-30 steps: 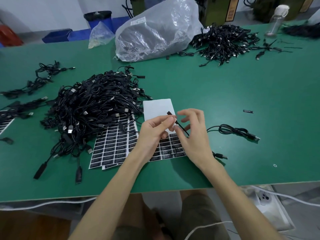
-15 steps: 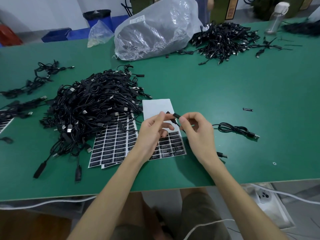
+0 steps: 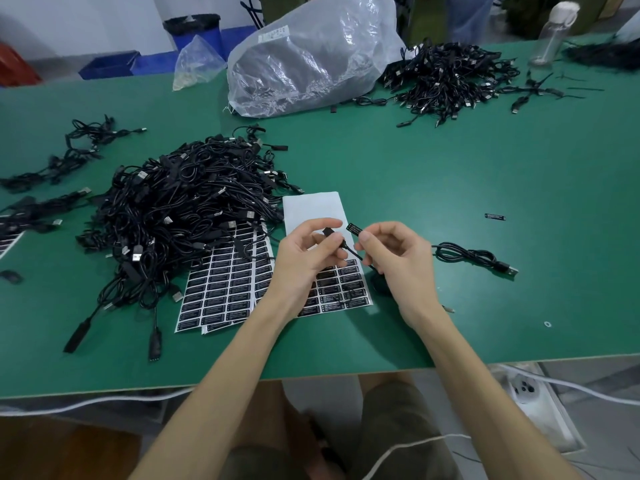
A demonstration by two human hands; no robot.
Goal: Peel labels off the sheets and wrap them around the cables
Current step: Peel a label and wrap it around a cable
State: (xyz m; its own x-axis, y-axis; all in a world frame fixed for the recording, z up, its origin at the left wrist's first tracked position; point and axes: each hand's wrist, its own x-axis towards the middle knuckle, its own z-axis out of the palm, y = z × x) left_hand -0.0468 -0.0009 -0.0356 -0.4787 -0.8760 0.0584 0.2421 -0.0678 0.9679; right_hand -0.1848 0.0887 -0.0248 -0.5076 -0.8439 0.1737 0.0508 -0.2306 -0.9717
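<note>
My left hand (image 3: pixel 308 258) pinches the plug end of a thin black cable (image 3: pixel 465 255) above the label sheets. My right hand (image 3: pixel 398 252) pinches a small black label (image 3: pixel 354 229) between thumb and forefinger, right beside the cable end. The rest of the cable trails right across the green table (image 3: pixel 450 174), coiled, ending in a USB plug. Under my hands lies a partly peeled label sheet (image 3: pixel 311 209), its upper half bare white. Another sheet (image 3: pixel 225 289) full of black labels lies to its left.
A big heap of black cables (image 3: pixel 187 209) sits left of the sheets. A second heap (image 3: pixel 446 77) and a large plastic bag (image 3: pixel 311 57) lie at the back. A stray label (image 3: pixel 494 216) lies on the right. A clear bottle (image 3: pixel 554 32) stands far right.
My hands have drawn slightly apart. The label, earlier held against the cable, is now lifted clear in my right fingers beside the plug end.
</note>
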